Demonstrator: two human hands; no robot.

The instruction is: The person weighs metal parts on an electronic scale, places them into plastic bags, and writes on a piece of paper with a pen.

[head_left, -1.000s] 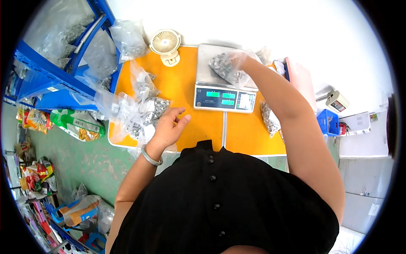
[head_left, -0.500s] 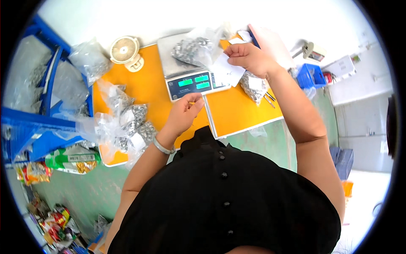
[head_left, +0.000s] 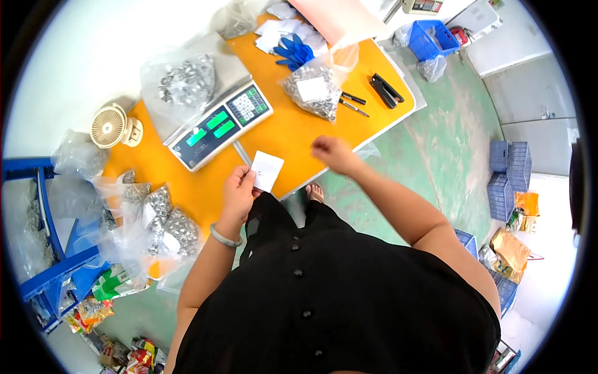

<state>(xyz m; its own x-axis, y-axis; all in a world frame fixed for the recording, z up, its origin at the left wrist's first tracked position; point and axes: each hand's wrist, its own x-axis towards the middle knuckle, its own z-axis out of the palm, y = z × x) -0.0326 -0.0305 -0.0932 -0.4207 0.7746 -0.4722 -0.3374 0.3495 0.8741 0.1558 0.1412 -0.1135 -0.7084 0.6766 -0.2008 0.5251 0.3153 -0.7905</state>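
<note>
My left hand (head_left: 238, 192) pinches a small white paper slip (head_left: 266, 170) above the near edge of the orange table, in front of the scale. Over the table's front edge, my right hand (head_left: 334, 154) is blurred by motion; I cannot make out its fingers. A weighing scale (head_left: 208, 136) with green displays carries a clear bag of metal ring-like parts (head_left: 185, 82) on its metal pan. To its right lies another bag of such parts (head_left: 313, 89) with a white label. Beyond my right hand are two pens (head_left: 354, 105) and a black stapler (head_left: 387, 91).
Several bags of metal parts (head_left: 177, 230) crowd the table's left end, beside a blue rack (head_left: 59, 277). A small fan (head_left: 112, 126) stands behind them. Blue gloves (head_left: 294, 52) and papers lie at the back. Blue crates (head_left: 518, 169) stand on the floor at right.
My view has swung to the right. My left hand now holds the paper slip. My right hand has come back from beside the scale's bag toward the table's front edge.
</note>
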